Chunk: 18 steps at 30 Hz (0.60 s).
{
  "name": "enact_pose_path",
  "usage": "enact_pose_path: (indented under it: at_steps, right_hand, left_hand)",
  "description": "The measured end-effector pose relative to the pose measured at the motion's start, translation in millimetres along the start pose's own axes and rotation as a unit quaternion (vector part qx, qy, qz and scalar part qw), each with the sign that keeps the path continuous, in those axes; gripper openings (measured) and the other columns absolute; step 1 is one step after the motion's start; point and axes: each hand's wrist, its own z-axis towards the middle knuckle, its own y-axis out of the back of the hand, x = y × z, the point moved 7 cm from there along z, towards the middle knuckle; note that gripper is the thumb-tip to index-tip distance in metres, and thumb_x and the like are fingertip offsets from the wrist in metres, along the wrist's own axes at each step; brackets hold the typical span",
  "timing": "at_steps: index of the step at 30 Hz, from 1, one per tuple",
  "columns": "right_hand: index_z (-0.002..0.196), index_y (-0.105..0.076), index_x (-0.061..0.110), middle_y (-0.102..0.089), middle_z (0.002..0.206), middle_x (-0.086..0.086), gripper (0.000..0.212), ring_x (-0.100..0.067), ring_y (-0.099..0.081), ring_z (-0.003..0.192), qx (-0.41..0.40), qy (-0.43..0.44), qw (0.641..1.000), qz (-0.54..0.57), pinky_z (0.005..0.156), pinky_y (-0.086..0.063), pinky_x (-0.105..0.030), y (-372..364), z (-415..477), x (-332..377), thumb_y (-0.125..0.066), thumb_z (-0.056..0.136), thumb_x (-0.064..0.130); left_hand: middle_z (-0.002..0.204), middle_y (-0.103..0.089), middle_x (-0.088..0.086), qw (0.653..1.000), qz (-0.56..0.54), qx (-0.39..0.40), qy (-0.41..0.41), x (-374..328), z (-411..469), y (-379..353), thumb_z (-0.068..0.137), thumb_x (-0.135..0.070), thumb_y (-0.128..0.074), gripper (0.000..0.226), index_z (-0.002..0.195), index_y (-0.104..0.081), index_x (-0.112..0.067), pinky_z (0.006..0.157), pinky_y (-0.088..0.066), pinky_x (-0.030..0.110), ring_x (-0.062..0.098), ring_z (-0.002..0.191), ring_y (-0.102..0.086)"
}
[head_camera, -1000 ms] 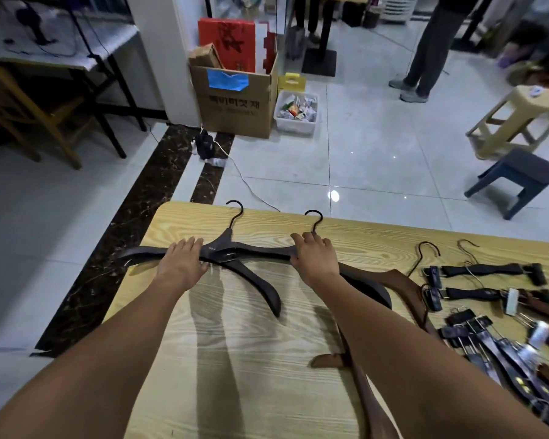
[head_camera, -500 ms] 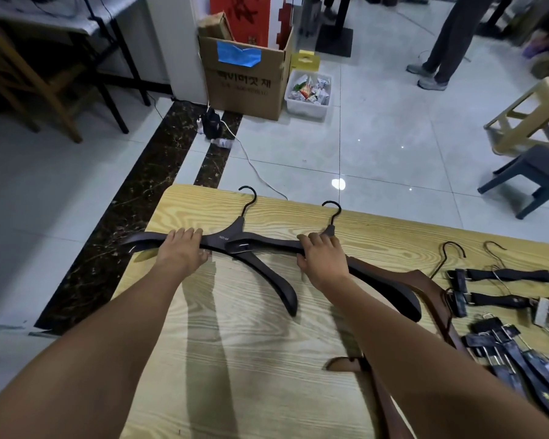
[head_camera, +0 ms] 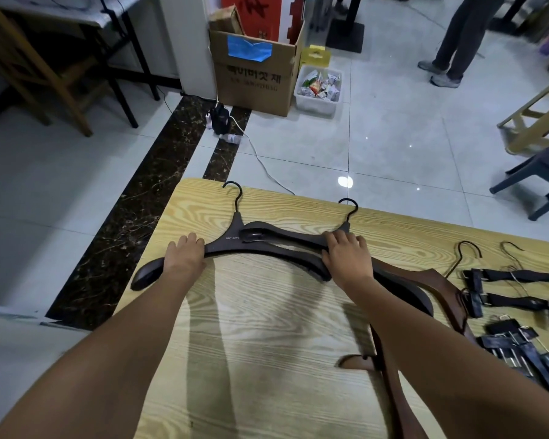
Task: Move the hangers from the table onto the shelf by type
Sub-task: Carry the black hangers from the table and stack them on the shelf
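Observation:
Two dark wide-shouldered hangers lie overlapping at the far end of the wooden table [head_camera: 267, 359]. My left hand [head_camera: 184, 256] grips the left arm of the left dark hanger [head_camera: 232, 240], whose tip sticks out past the table's left edge. My right hand [head_camera: 346, 253] grips the right dark hanger [head_camera: 286, 236] just below its hook. Brown wooden hangers [head_camera: 431, 280] lie under my right forearm. Black clip hangers [head_camera: 514, 275] lie further right. No shelf is in view.
Beyond the table stand a cardboard box [head_camera: 254, 77], a white bin of packets [head_camera: 319, 90] and a cable [head_camera: 267, 166] on the tiled floor. Stools [head_camera: 539, 172] are at the far right. A person's legs [head_camera: 457, 42] are at the back.
Both hands stay on the dark hangers. The left hanger has turned, so its right arm now reaches to my right hand. The view has moved closer to the table.

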Motion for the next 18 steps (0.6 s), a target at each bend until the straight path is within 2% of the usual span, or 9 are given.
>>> enact_pose_path:
  at_steps: [4, 8, 11, 14, 16, 18]
  right_hand:
    - [0.142, -0.031, 0.013, -0.041, 0.140, -0.009, 0.048, -0.031, -0.042, 0.127, 0.031, -0.080, 0.996, 0.007, 0.105, -0.033, -0.042, -3, -7, -22, -0.037, 0.100, 0.036]
    - [0.141, -0.030, 0.011, -0.042, 0.139, -0.011, 0.056, -0.030, -0.046, 0.125, 0.056, -0.127, 0.990, 0.021, 0.099, -0.039, -0.039, -9, -18, -43, -0.045, 0.097, 0.042]
    - [0.134, -0.035, 0.012, -0.050, 0.129, -0.009, 0.043, -0.029, -0.054, 0.115, 0.086, -0.148, 0.984, 0.039, 0.085, -0.043, -0.036, -17, -26, -53, -0.047, 0.098, 0.032]
    - [0.122, -0.042, 0.011, -0.060, 0.114, -0.008, 0.028, -0.027, -0.061, 0.101, 0.125, -0.163, 0.978, 0.047, 0.070, -0.039, -0.031, -26, -33, -59, -0.047, 0.096, 0.018]
    - [0.121, -0.045, 0.009, -0.062, 0.113, -0.008, 0.029, -0.027, -0.062, 0.101, 0.141, -0.170, 0.974, 0.050, 0.069, -0.038, -0.031, -27, -35, -60, -0.048, 0.093, 0.008]
    - [0.123, -0.049, 0.008, -0.061, 0.115, -0.008, 0.031, -0.026, -0.061, 0.105, 0.155, -0.177, 0.970, 0.062, 0.071, -0.039, -0.031, -26, -34, -60, -0.051, 0.092, 0.008]
  left_hand:
    - [0.128, -0.044, 0.008, 0.999, -0.028, 0.023, 0.017, -2, -4, -7, 0.095, -0.012, -0.049, 0.031, 0.125, -0.040, -0.011, 0.094, -0.040, 0.036, 0.025, 0.121, -0.046]
    - [0.126, -0.047, 0.009, 0.998, -0.057, 0.026, 0.027, -5, -8, -11, 0.093, -0.008, -0.048, 0.032, 0.124, -0.039, -0.010, 0.093, -0.041, 0.037, 0.026, 0.120, -0.047]
    - [0.123, -0.051, 0.010, 0.996, -0.079, 0.030, 0.035, -7, -11, -11, 0.094, -0.009, -0.049, 0.033, 0.124, -0.037, -0.010, 0.089, -0.042, 0.037, 0.028, 0.116, -0.050]
    - [0.118, -0.056, 0.009, 0.996, -0.077, 0.029, 0.036, -7, -15, -11, 0.094, -0.009, -0.047, 0.030, 0.123, -0.038, -0.010, 0.083, -0.044, 0.036, 0.027, 0.109, -0.056]
    - [0.115, -0.058, 0.008, 0.997, -0.063, 0.022, 0.029, -8, -18, -10, 0.095, -0.009, -0.046, 0.025, 0.119, -0.041, -0.010, 0.082, -0.046, 0.035, 0.027, 0.105, -0.058]
    - [0.113, -0.059, 0.008, 0.998, -0.054, 0.016, 0.028, -9, -21, -8, 0.095, -0.009, -0.045, 0.022, 0.117, -0.043, -0.010, 0.079, -0.046, 0.035, 0.027, 0.102, -0.060]
